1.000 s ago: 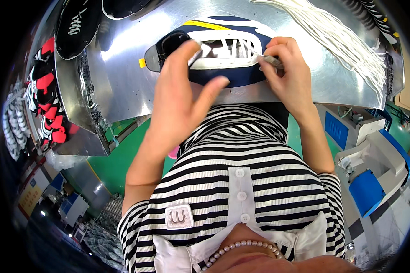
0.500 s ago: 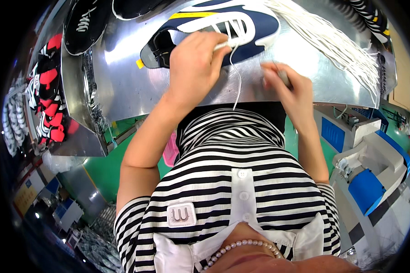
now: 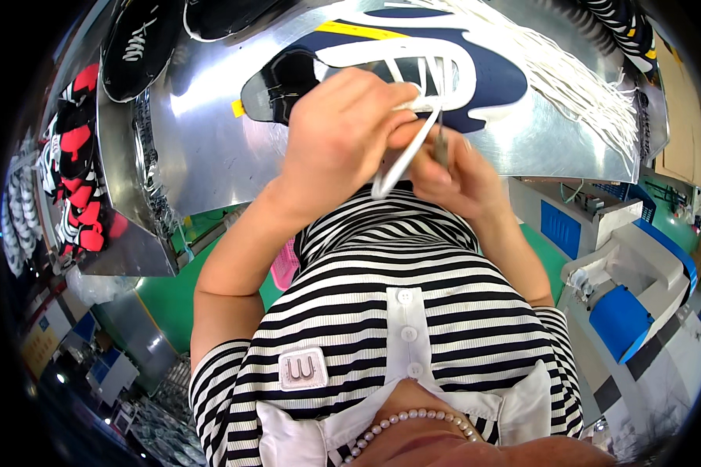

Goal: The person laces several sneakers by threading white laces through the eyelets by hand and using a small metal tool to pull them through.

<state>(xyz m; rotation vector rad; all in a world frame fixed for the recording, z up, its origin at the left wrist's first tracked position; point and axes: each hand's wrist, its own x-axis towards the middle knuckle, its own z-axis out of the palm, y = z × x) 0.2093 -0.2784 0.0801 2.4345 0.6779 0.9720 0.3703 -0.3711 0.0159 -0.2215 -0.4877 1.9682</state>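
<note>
A navy, white and black shoe upper (image 3: 497,78) with a yellow stripe lies on its side on the metal table, toe to the right. White lacing crosses its eyelets. My left hand (image 3: 343,128) is closed on the edge of the upper by the eyelets, covering part of it. Just right of it, my right hand (image 3: 461,177) is closed round an awl-like tool (image 3: 442,148) with a slim greyish handle and a thin metal shaft. The shaft's tip is hard to make out at the eyelets. A white shoelace (image 3: 405,159) loops down between my hands, blurred.
A bundle of white laces (image 3: 561,93) lies along the table (image 3: 210,159) on the right. Black shoes (image 3: 139,50) sit at the far left, with red, black and white pieces (image 3: 78,187) beyond the left edge. A grey and blue machine (image 3: 631,296) stands lower right.
My right hand has come left with the tool, from apart to beside my left hand at the eyelets. The hanging lace end now forms a loop. The upper has shifted slightly right and nearer.
</note>
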